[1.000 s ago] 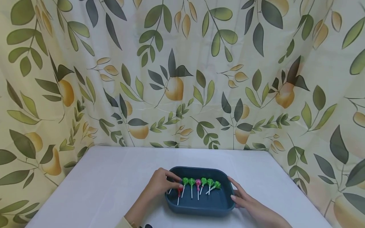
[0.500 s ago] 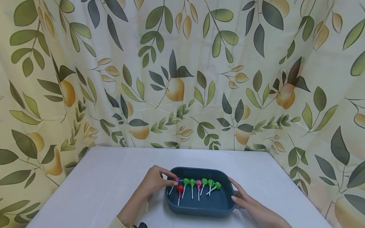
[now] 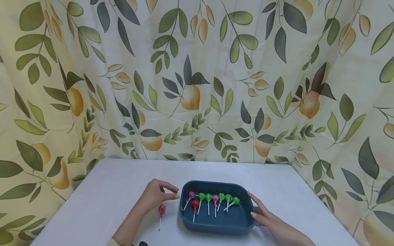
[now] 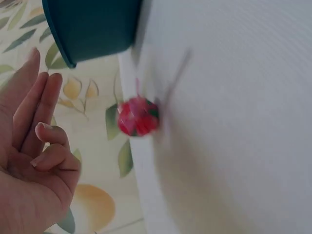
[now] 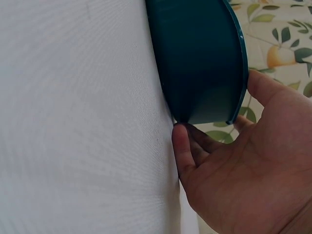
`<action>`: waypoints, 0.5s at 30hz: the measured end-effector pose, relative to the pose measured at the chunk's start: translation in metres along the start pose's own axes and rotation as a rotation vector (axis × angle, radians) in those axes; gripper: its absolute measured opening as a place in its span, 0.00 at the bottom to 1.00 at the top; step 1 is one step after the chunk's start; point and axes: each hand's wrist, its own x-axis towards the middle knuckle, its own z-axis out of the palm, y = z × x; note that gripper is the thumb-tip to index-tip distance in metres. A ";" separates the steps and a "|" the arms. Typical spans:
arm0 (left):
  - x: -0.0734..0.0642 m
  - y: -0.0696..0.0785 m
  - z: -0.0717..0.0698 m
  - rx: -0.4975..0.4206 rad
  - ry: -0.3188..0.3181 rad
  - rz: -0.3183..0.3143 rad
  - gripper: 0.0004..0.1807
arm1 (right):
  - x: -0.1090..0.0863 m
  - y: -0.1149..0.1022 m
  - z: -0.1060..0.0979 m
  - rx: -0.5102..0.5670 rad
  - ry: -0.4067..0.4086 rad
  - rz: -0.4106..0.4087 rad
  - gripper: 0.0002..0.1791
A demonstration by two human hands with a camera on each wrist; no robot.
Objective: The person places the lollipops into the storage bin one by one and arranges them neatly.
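Observation:
My left hand (image 3: 156,195) is just left of the dark blue box (image 3: 218,229), its fingers apart from the box and holding nothing. On the table below that hand lies a pink-red lollipop (image 3: 161,209), which the left wrist view shows close up as a blurred lollipop (image 4: 138,117). Inside the box, a pink lollipop (image 3: 191,195) leans at the left end, with a red lollipop (image 3: 195,204) nearby. A row of green lollipops (image 3: 208,197) and another pink lollipop (image 3: 215,198) continues rightward. My right hand (image 3: 265,215) holds the box's right end, thumb and fingers against its rim and wall.
A white cloth covers the table (image 3: 129,177). Behind and on both sides hangs a curtain (image 3: 197,82) printed with leaves and fruit. A small dark object (image 3: 143,243) shows at the bottom edge by the left sleeve.
My left hand has let go of the pink lollipop at the box's left end and moved left, out of the box. The loose lollipop on the table has come into view. My right hand stays put.

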 end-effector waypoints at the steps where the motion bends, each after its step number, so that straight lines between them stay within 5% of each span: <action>1: -0.001 -0.003 -0.002 0.002 0.004 -0.005 0.12 | 0.000 0.000 0.000 0.002 0.002 0.001 0.43; 15: -0.018 -0.034 -0.024 0.001 0.060 -0.070 0.11 | 0.001 0.000 0.001 -0.006 0.015 0.025 0.44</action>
